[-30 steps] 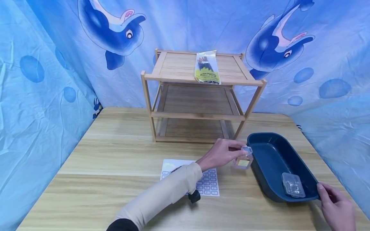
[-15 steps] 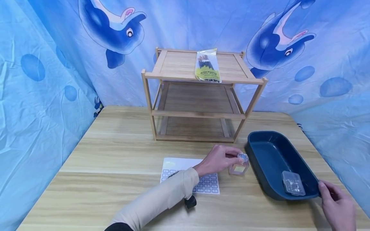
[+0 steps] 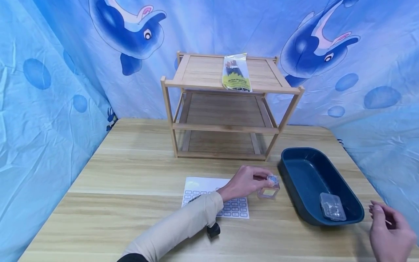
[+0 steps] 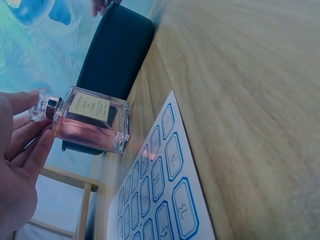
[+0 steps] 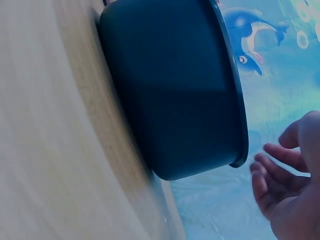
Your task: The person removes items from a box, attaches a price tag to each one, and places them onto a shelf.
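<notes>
A glass perfume bottle [image 3: 267, 191] with pink liquid and a pale label is left of the dark blue basin [image 3: 292, 191]. My left hand [image 3: 243, 183] pinches its clear cap between thumb and fingers. In the left wrist view, the perfume bottle [image 4: 92, 120] has its base at the tabletop; I cannot tell whether it fully rests there. My right hand [image 3: 391, 231] is apart from the basin's near right corner, fingers loosely bent and holding nothing. Inside the basin lies a small clear plastic case [image 3: 332, 206].
A white sheet of blue-framed labels [image 3: 234, 209] lies partly under my left forearm. Behind stands a three-tier wooden rack [image 3: 226, 128] with a packet of artist brushes [image 3: 236, 72] on top. Blue dolphin-print curtains [image 3: 209, 25] enclose the wooden table [image 3: 131, 174].
My left hand has moved left and down with the perfume bottle, away from the basin. My right hand has let go of the basin's rim and drawn off to the right.
</notes>
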The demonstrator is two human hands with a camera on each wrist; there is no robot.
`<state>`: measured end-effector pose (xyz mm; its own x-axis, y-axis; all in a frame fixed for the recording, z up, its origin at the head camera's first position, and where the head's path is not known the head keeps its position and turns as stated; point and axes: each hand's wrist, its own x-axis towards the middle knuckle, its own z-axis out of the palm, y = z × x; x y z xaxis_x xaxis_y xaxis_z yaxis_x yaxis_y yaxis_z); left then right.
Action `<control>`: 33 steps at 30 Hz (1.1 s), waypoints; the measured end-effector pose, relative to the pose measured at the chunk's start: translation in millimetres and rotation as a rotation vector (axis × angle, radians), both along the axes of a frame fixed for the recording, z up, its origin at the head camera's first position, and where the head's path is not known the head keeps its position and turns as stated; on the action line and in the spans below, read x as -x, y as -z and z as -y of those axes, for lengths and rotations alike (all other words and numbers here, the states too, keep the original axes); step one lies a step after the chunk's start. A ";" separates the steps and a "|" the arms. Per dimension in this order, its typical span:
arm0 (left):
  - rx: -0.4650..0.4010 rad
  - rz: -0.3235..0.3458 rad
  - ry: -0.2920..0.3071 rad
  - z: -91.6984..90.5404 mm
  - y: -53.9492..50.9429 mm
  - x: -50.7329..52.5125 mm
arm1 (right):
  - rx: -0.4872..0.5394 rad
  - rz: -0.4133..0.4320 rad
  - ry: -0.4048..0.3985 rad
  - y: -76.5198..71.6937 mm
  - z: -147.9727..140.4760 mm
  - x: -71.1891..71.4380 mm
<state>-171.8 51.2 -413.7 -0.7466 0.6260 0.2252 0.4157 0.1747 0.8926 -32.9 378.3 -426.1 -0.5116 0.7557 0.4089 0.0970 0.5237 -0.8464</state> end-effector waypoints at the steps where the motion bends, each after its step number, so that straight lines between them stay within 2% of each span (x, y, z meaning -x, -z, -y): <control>1: 0.005 0.004 0.004 0.4 0.1 -0.5 | -0.017 -0.024 0.001 -0.8 2.2 -0.3; 6: 0.024 0.003 0.012 1.6 0.4 -2.1 | -0.075 -0.083 -0.017 -7.6 16.5 -0.5; 12: 0.034 -0.018 0.020 1.7 0.4 -1.9 | -0.081 -0.130 -0.112 -14.3 35.1 -0.7; 16: 0.038 -0.026 0.023 0.8 0.5 -1.7 | -0.128 -0.109 -0.162 -17.2 48.5 -0.2; 26: 0.027 -0.048 0.016 -0.7 1.1 -3.2 | -0.230 -0.121 -0.321 -22.1 72.6 3.7; 30: 0.017 -0.031 0.011 7.2 -2.8 -2.1 | -0.265 -0.160 -0.432 -23.4 87.2 6.7; 33: 0.008 -0.046 -0.010 19.6 -5.8 1.2 | -0.292 -0.194 -0.530 -23.6 100.4 9.5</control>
